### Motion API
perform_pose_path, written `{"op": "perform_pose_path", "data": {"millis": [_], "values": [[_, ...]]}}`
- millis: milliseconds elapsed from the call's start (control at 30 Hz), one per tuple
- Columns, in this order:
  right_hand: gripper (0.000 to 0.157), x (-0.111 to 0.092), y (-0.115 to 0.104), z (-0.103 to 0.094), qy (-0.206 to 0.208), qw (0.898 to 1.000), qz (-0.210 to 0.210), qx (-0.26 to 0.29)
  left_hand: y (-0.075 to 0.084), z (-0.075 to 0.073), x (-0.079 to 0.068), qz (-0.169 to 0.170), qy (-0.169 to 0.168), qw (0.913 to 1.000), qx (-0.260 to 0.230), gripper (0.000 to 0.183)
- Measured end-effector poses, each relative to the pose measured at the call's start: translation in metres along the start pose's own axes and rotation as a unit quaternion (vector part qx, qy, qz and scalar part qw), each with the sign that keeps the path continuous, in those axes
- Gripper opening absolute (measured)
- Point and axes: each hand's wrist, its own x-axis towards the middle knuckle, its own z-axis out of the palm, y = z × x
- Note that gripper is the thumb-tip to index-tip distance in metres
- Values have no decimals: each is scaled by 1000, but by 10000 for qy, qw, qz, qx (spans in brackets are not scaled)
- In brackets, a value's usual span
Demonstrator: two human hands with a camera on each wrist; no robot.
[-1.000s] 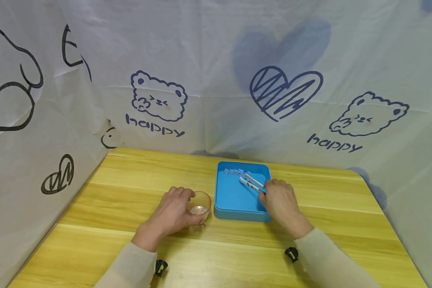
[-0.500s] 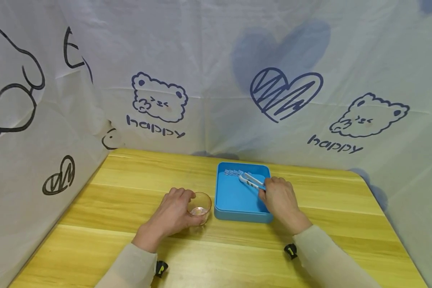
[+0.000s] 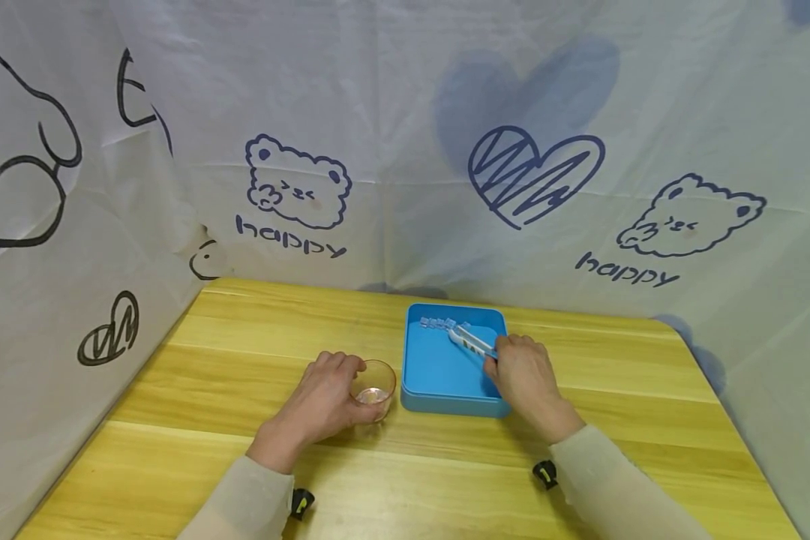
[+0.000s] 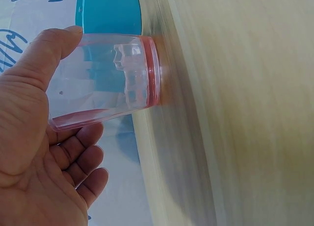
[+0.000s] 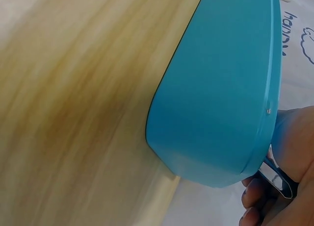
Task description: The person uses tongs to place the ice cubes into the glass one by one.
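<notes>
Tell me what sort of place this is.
Likely an improvised, screened-off tabletop workspace; what room lies beyond, I can't tell. White sheets with bear faces, hearts and the word "happy" hang behind and beside a wood-grain table, and a blue tray stands on it.

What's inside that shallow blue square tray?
Inside the tray, small clear pieces lie near the far wall, beside the tips of slender white tongs. The right hand hides part of the tray's right side.
</notes>
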Motion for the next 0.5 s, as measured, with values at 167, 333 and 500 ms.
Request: {"op": "perform_pose_path", "data": {"millis": [167,333,500], "values": [[24,-3,-2,-1,57,10000,5,-15,1,0,0,-59,-14,10000,12,69],[24,-6,-3,-3,140,9999,-8,26,1,-1,-1,-61,-16,10000,9,69],[24,-10,-4,-7,240,9996,-54,146,1,-1,-1,-34,-5,10000,1,69]]}}
